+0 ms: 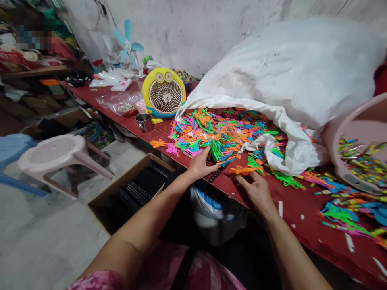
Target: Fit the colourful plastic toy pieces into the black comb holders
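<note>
Left hand [201,166] lay open on tangled plastic pieces [217,135]; right hand [256,191] open near orange piece [243,170]; hasty tug risked spill off surface [302,213].

Before you lie glossy moulded plastic pieces [211,135], heaped on a scuffed red-painted tabletop [298,205]. Behind the heap slumps a matt white woven sack [272,76], and left of it stands a smooth steel cup [144,122].

A tangled heap of pink, orange, green and blue plastic pieces [217,133] fills mid-frame; one orange piece [243,170] lies just below its edge.
</note>
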The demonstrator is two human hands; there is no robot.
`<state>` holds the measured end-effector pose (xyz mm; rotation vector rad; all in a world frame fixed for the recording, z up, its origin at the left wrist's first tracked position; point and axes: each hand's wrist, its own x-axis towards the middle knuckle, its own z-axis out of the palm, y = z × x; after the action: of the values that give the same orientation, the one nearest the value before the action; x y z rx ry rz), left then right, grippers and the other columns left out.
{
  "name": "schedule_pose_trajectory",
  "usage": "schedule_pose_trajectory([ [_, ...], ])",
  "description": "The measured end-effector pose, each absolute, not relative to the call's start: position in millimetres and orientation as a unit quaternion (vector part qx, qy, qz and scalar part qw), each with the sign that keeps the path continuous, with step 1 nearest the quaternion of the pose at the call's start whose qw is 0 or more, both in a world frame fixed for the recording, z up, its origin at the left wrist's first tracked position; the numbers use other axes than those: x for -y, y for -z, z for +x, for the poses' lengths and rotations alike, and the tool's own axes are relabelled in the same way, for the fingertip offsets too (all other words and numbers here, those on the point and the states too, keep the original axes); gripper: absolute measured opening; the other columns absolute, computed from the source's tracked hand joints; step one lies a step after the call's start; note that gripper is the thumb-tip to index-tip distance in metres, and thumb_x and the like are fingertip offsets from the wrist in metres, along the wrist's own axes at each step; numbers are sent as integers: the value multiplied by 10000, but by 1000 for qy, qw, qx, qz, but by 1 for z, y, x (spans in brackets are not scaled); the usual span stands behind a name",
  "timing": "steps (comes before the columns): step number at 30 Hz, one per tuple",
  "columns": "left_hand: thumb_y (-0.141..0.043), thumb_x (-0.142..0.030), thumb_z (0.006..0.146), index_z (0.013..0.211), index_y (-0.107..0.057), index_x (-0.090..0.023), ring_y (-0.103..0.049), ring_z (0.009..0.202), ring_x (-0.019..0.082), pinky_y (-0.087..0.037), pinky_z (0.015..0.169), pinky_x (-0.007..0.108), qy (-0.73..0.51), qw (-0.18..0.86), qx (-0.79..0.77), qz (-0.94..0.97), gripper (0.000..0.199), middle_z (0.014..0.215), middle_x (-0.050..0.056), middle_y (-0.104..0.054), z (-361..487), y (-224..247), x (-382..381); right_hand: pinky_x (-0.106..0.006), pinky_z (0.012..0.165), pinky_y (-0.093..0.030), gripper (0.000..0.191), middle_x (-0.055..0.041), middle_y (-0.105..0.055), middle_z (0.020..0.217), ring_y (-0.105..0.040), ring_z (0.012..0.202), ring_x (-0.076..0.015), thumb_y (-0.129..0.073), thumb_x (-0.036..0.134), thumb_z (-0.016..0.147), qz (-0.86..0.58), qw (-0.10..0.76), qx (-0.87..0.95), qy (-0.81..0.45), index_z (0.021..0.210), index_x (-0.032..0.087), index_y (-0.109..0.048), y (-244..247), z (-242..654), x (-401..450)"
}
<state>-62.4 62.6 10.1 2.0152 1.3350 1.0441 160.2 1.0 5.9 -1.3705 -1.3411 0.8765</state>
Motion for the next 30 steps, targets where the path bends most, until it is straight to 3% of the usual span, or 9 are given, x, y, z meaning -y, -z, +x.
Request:
schedule_pose_trajectory([
  [4, -749, -431, 736, 1432, -434, -176, -655, 1087, 253, -521, 966, 363, -384, 296, -464, 742, 805, 1242, 81, -666, -68, -9, -73, -413, 824, -570, 399, -102, -744, 956, -701, 849, -245, -819, 407, 638, -540, 523, 490, -442, 949, 180, -716, -7, 154, 0],
  [8, -790, -447, 706, 1461, -400, -169, -562, 1266, 276, -456, 1072, 386, -393, 306, -434, 751, 894, 1401, 115, -567, -72, -2, -75, -429, 859, -562, 323, -106, -740, 1008, -689, 920, -250, -768, 338, 678, -551, 523, 512, -400, 961, 184, -735, -6, 142, -2],
  [13, -761, -523, 727, 1482, -372, -144, -386, 1412, 369, -249, 1173, 582, -307, 205, -515, 773, 930, 1490, 186, -463, -77, 1, -56, -436, 903, -528, 273, -89, -733, 991, -676, 941, -243, -714, 292, 710, -557, 530, 551, -325, 961, 190, -746, -5, 131, -4],
  [17, -624, -632, 819, 1473, -395, -153, -315, 1460, 338, -135, 1209, 580, -274, 167, -515, 795, 843, 1519, 167, -432, -78, 5, -39, -420, 903, -514, 240, -80, -725, 1010, -663, 936, -228, -684, 292, 750, -548, 519, 591, -284, 961, 199, -753, -7, 128, -5],
  [21, -643, -701, 765, 1479, -382, -112, -279, 1476, 337, -122, 1224, 557, -269, 138, -507, 807, 962, 1542, 181, -391, -75, 11, -34, -399, 877, -505, 241, -79, -723, 1002, -655, 926, -224, -670, 318, 783, -547, 506, 613, -263, 974, 193, -745, -3, 125, -9],
  [25, -675, -622, 778, 1478, -380, -99, -288, 1474, 328, -139, 1229, 541, -278, 117, -508, 807, 922, 1530, 194, -405, -71, 14, -33, -368, 810, -495, 247, -72, -716, 944, -642, 846, -214, -641, 365, 818, -568, 488, 626, -217, 971, 190, -724, 3, 121, -13],
  [30, -672, -572, 784, 1476, -382, -89, -293, 1475, 326, -144, 1231, 538, -294, 120, -503, 803, 893, 1529, 198, -402, -71, 17, -31, -308, 656, -422, 198, -32, -639, 738, -558, 668, -179, -603, 381, 861, -587, 443, 670, -100, 799, 210, -679, 0, 113, -11],
])
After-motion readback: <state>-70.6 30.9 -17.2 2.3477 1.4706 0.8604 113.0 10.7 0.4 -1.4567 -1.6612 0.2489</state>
